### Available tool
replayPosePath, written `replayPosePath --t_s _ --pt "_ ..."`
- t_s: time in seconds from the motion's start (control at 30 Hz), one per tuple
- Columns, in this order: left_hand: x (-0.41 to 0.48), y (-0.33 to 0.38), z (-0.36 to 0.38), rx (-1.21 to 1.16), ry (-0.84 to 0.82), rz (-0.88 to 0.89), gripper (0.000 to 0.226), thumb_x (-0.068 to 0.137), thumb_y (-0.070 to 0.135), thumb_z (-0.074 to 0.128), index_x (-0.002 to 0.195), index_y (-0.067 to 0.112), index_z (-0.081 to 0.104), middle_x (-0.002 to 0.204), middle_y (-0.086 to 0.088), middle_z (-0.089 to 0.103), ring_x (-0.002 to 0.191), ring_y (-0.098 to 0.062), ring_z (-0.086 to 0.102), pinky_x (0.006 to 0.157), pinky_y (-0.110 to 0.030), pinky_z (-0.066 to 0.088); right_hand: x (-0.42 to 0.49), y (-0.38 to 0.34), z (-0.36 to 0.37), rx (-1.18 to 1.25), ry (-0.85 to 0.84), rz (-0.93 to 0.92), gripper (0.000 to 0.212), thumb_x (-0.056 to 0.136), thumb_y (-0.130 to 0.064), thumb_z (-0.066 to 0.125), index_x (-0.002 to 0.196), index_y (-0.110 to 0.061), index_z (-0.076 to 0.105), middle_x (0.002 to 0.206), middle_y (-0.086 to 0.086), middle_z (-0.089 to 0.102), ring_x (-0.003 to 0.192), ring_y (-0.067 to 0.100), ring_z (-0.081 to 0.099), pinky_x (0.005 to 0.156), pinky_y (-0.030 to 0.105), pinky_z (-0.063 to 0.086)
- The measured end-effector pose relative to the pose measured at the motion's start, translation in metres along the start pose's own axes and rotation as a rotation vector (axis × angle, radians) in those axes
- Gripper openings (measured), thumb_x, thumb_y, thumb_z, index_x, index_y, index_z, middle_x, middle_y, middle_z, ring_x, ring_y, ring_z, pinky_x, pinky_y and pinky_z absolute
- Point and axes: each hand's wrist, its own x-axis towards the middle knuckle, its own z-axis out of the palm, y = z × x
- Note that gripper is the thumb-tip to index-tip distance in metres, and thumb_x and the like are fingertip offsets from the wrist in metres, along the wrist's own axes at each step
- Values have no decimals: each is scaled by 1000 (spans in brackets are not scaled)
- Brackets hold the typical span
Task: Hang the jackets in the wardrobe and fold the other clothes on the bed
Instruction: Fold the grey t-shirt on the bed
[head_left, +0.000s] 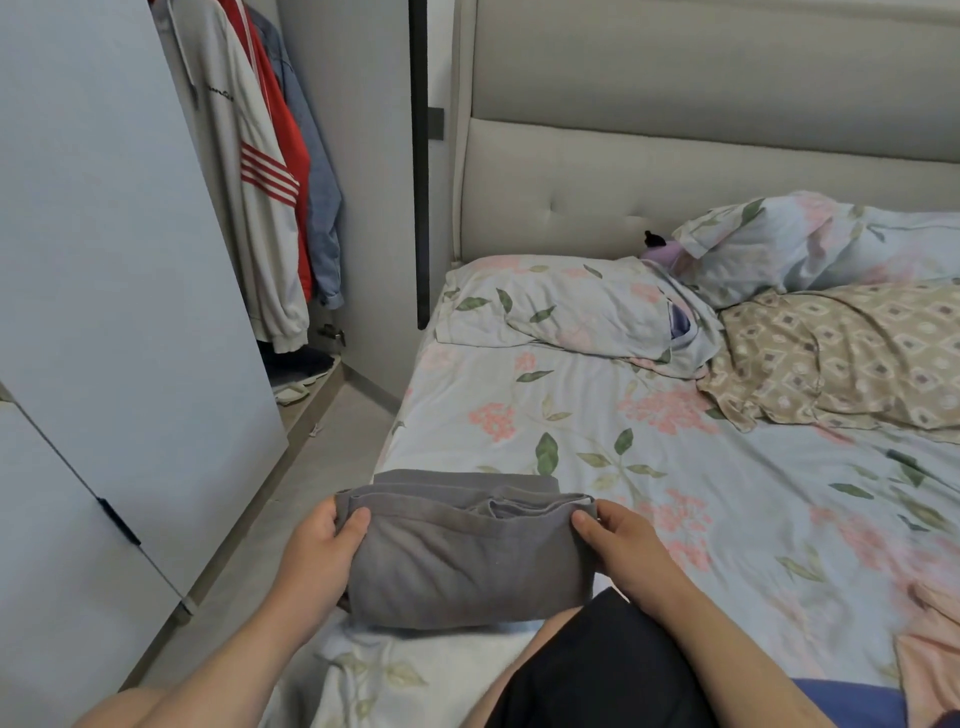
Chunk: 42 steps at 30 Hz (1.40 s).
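Left hand (319, 553) and right hand (621, 551) each grip one end of a folded grey garment (467, 566). Thumbs lie on top of the cloth and the fingers curl round its edges. The garment sits at the near left edge of the bed (597, 415), partly over the person's lap. Its open folded layers face the headboard (675, 156).

The wardrobe (371, 156) stands open to the left, its door (104, 260) swung towards the camera. Three jackets hang inside: a white jacket with red stripes (244, 208), a red jacket (288, 130) behind it, and a blue denim jacket (324, 218) furthest back.

Two floral pillows lie at the head of the bed, a near pillow (561, 306) and a far pillow (805, 244). A beige patterned cushion (841, 358) lies just beside them. A pink cloth (930, 654) lies at the right edge of the bed, well apart from the grey garment.
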Motion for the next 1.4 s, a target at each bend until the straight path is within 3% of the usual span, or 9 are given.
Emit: replayPosePath --t_s 0.13,0.37,0.6,0.8,0.9,1.07,1.2,1.3,1.4 --pt "23 -14 12 -26 -25 -82 16 98 24 56 92 22 70 85 8 75 85 -14 69 71 -32 50 21 6 9 -197 23 47 34 101 -34 49 74 -13 52 71 1 56 63 12 50 63 29 43" --pt "66 -27 28 -10 -32 -164 19 98 21 57 90 12 71 89 -10 74 88 -30 69 83 -43 53 59 22 22 -251 55 156 43 103 -40 38 74 -10 50 76 7 57 67 19 51 61 30 38" --pt "98 -38 43 205 36 -73 23 94 23 60 85 5 71 83 -11 72 81 -28 66 75 -40 50 101 32 32 -427 181 121 49 105 -38 35 67 -11 51 75 8 59 70 20 54 58 30 36" --pt "111 -50 51 343 60 -59 25 94 24 61 72 12 63 68 2 61 64 -12 53 53 -22 33 116 47 38 -551 168 138 52 106 -38 32 62 -13 44 67 5 53 62 17 49 54 29 32" --pt "115 -53 54 337 52 -101 28 94 24 62 73 6 64 68 -3 62 65 -20 55 54 -22 35 120 48 38 -560 139 161 54 105 -40 32 63 -10 49 67 6 55 62 18 51 54 29 34" --pt "107 -45 44 121 58 -210 38 94 34 61 67 6 59 68 -12 62 64 -23 55 60 -33 38 108 50 27 -270 133 270 65 102 -52 33 78 2 61 76 17 62 68 23 55 60 31 42" --pt "80 -34 19 -234 -18 -558 35 98 45 50 82 14 50 47 -4 53 33 -15 45 38 -19 38 83 53 11 224 85 469 59 101 -53 40 95 -2 68 76 10 74 71 29 70 60 35 56" --pt "54 -29 5 -257 -120 -714 33 97 43 48 83 13 51 50 -8 60 39 -19 54 36 -19 44 63 59 4 366 0 502 51 99 -48 50 97 0 67 65 7 67 58 22 64 53 31 53" --pt "35 -28 -2 -296 -214 -778 16 92 27 51 85 13 54 55 -7 55 37 -15 49 34 -12 32 52 59 0 373 -52 520 38 97 -39 57 87 -3 65 60 4 63 51 17 60 47 26 48"
